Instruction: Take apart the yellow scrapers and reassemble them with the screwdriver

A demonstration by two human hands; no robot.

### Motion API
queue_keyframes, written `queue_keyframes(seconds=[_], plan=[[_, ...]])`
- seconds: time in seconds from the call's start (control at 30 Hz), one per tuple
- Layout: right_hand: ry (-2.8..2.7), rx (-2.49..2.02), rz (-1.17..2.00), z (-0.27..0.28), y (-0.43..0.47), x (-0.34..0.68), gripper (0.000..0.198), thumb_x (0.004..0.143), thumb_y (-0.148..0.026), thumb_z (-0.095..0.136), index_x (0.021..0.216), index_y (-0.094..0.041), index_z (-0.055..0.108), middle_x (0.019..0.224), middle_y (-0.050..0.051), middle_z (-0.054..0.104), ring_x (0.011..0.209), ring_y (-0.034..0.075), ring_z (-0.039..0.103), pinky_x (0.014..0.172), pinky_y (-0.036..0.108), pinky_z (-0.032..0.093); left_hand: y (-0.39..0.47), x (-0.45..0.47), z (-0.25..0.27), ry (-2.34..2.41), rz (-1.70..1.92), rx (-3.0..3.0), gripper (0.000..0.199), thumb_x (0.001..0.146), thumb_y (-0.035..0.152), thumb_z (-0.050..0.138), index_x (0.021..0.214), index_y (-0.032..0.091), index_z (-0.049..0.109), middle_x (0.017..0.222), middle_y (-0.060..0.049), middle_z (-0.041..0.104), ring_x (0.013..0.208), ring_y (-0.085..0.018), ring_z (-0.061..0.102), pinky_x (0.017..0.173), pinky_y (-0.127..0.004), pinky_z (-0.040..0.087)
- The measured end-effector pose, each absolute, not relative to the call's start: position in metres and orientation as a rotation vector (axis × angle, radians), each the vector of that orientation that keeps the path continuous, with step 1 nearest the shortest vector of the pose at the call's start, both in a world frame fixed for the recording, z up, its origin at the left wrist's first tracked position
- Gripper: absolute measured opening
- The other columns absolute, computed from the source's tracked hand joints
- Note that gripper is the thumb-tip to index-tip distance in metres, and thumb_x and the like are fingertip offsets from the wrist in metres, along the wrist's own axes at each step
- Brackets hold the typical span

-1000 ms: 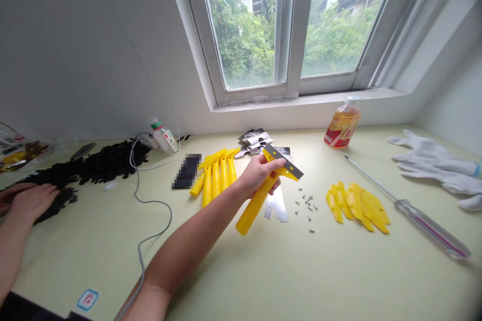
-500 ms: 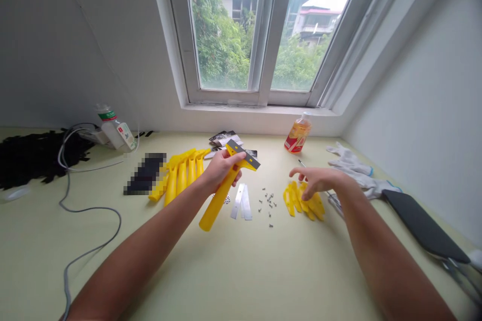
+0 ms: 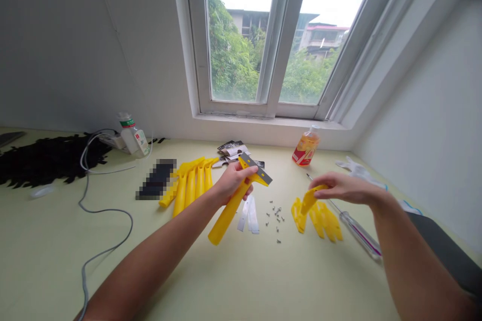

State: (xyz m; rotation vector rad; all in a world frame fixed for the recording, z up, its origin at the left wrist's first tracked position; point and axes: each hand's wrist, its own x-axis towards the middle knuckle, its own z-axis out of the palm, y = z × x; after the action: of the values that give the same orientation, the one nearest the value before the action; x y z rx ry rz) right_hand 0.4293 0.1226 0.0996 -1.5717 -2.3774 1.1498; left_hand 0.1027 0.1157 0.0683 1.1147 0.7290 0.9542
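My left hand point(image 3: 236, 180) is closed around the neck of a yellow scraper handle point(image 3: 225, 220), tilted above the table, with a grey blade point(image 3: 259, 170) lying across its head under my thumb. Pinched between the thumb and fingers of my right hand point(image 3: 333, 186) is a yellow plastic blade cover plate point(image 3: 311, 200). It is raised over several like yellow plates point(image 3: 327, 221) on the table. Small screws point(image 3: 277, 218) lie scattered between my hands. Loose metal blades point(image 3: 248, 214) rest beside the held handle.
More yellow scraper handles point(image 3: 190, 183) lie in a row at left, by a pixelated dark patch point(image 3: 156, 180). A screwdriver point(image 3: 359, 234) lies beneath my right forearm. Behind stand a drink bottle point(image 3: 306, 148) and printed cards point(image 3: 232, 148). A cable point(image 3: 109, 210) crosses the left side; gloves point(image 3: 361, 170) lie right.
My right hand has closed on one yellow plate and lifted it from the pile. My left hand still holds the handle and blade. The whole view has shifted slightly.
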Motion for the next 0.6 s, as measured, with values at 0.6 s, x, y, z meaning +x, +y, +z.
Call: queue_keyframes(seconds=[0.6], plan=[[-1.442, -1.02, 1.185, 0.081, 0.117, 0.341, 0.038, 0.073, -0.044, 0.077, 0.1, -0.018, 0.077, 0.07, 0.003, 0.066, 0.066, 0.013, 0.057, 0.069, 0.029, 0.048, 0.106, 0.125, 0.049, 0.838, 0.909, 0.953, 0.037, 0.078, 0.045, 0.071, 0.093, 0.018, 0.05, 0.064, 0.007, 0.044, 0.037, -0.007, 0.047, 0.034, -0.019, 0.036]])
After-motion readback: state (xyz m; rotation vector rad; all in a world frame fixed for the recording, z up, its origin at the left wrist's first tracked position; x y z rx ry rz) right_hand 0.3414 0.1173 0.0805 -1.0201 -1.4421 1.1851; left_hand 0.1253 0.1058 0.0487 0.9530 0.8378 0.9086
